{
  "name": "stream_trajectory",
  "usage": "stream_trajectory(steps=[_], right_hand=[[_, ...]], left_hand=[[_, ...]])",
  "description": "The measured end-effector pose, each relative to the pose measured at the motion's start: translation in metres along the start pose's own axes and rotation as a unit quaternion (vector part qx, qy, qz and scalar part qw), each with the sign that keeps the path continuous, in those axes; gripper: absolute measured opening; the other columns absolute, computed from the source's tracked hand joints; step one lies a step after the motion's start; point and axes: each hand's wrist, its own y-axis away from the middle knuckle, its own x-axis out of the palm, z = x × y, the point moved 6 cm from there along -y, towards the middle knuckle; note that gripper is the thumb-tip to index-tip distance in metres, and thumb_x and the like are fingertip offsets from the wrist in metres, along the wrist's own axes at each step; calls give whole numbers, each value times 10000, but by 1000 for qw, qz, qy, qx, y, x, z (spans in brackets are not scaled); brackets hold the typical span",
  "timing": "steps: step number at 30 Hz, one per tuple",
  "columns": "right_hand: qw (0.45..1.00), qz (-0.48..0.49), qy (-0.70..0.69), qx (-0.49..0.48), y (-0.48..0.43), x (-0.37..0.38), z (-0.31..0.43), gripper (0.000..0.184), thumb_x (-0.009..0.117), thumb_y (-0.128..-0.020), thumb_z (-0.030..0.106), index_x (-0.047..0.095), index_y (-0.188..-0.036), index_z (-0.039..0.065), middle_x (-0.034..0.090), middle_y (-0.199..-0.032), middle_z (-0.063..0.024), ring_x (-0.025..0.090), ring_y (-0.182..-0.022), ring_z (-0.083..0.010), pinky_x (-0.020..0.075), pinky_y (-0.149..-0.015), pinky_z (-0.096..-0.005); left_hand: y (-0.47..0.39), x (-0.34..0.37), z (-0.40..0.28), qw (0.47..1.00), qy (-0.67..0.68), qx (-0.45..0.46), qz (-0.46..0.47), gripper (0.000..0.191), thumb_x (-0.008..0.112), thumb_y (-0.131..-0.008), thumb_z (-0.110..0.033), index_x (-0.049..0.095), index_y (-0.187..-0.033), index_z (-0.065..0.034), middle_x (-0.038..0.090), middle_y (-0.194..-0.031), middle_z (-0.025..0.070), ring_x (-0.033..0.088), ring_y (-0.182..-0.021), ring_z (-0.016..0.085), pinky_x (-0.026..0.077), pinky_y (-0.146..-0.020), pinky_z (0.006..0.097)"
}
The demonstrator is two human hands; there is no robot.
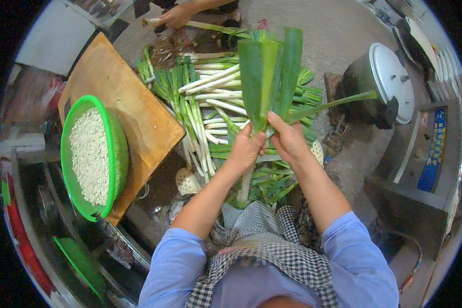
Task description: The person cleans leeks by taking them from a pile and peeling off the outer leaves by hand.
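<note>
Both my hands are around one large green onion [269, 77], its broad green leaves fanned upward and its pale stalk pointing down towards my checked apron. My left hand [246, 148] grips it where the leaves meet the stalk. Beside it, my right hand [288, 140] is closed at the base of the leaves, with one long leaf [331, 106] sticking out to the right. Beneath my hands, a pile of green onions [219, 88] with white stalks covers the floor. Loose green leaves [273, 181] lie nearer my lap.
At the left, a green plastic basket [109, 154] of small pale pieces stands on a wooden board [146, 131]. A lidded metal pot [392, 82] is at the right. Another person's hand [177, 16] holds a green onion at the top. My perforated shoe [186, 181] is beside the pile.
</note>
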Motion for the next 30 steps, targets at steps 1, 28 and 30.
stream_trajectory(steps=[1,28,30], right_hand=[[1000,4,-1,4,-1,0,-2,297,586,-810,107,494,-1078,16,569,-974,-66,552,-854,-189,467,-735,-325],[474,310,823,46,98,-51,-61,450,645,-705,372,519,-958,21,596,-867,-125,583,-831,-297,446,-692,-425],[476,311,822,32,102,-46,-60,479,644,-699,353,500,-1013,21,589,-875,-121,576,-825,-287,438,-691,-395]], left_hand=[[3,-3,3,998,-56,-16,-13,677,583,-748,-523,420,-1196,-43,518,-701,24,480,-585,73,402,-531,202],[-46,-218,27,782,-511,99,-343,582,444,-785,5,221,-1323,-15,341,-1294,228,349,-1183,348,281,-971,366],[-47,-263,41,746,-489,76,-446,590,458,-779,6,220,-1318,-17,366,-1251,228,396,-1113,357,317,-923,378]])
